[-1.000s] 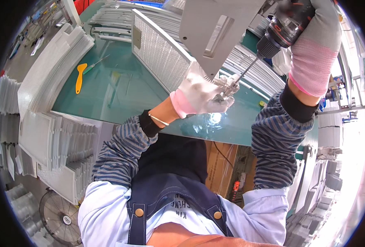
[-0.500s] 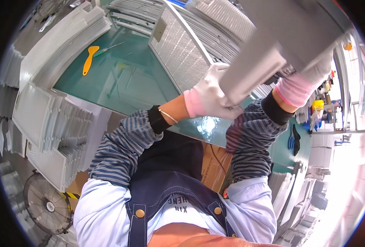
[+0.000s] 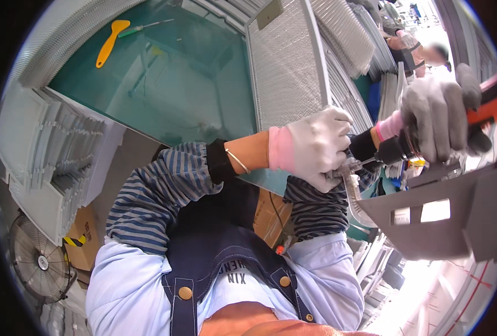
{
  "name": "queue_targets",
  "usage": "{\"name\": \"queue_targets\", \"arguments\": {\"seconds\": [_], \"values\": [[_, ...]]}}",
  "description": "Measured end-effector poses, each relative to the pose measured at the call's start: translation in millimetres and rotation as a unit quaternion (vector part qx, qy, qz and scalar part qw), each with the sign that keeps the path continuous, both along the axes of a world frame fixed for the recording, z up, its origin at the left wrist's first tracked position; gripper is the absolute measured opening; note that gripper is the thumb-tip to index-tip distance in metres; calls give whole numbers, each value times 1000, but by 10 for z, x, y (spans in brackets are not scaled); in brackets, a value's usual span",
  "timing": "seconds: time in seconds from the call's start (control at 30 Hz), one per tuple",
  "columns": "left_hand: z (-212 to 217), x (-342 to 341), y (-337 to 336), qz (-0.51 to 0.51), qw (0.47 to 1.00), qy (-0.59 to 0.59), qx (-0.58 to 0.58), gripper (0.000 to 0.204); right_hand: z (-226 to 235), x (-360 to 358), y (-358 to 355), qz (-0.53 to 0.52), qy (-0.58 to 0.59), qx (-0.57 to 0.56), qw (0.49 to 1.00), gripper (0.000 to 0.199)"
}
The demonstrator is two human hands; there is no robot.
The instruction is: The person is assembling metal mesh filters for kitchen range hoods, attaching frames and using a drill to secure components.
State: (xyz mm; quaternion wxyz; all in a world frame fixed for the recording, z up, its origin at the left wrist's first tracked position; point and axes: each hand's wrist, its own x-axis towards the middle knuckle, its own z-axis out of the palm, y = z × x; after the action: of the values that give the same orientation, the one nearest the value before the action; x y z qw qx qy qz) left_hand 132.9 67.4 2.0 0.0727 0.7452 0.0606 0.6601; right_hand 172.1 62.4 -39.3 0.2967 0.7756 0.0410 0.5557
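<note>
Head view: left hand (image 3: 314,147) fingers pinch the corner of a finned filter panel (image 3: 286,67); right hand (image 3: 436,115) grips a power drill (image 3: 411,147), bit at that corner. Grey bracket (image 3: 436,221) crosses below. Yellow scraper (image 3: 111,40) lies well apart on the green table (image 3: 187,95).

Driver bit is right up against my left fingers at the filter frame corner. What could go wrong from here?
1. The left hand pinches the frame corner right where the power drill bit meets it; a slip could likely drive the bit into the gloved fingers.
2. The tall filter panel stands on edge on the green table, steadied only at that corner, so pushing might tip or shift it.
3. The grey bracket crowds the right hand, possibly hampering its control.
</note>
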Motion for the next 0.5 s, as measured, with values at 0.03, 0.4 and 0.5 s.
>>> {"name": "queue_targets", "arguments": {"seconds": [0.03,0.4,0.5], "values": [[-9,9,17,-1,1000,-6,-7,31,72,-25,-23,-5,-26,-22,999,14],[37,-33,-29,2,1000,4,-7,26,349,24,-104,178,-3,8,984,19],[-54,-339,-223,43,998,23,-29,42,630,-606,-476,440,159,-19,884,18]]}}
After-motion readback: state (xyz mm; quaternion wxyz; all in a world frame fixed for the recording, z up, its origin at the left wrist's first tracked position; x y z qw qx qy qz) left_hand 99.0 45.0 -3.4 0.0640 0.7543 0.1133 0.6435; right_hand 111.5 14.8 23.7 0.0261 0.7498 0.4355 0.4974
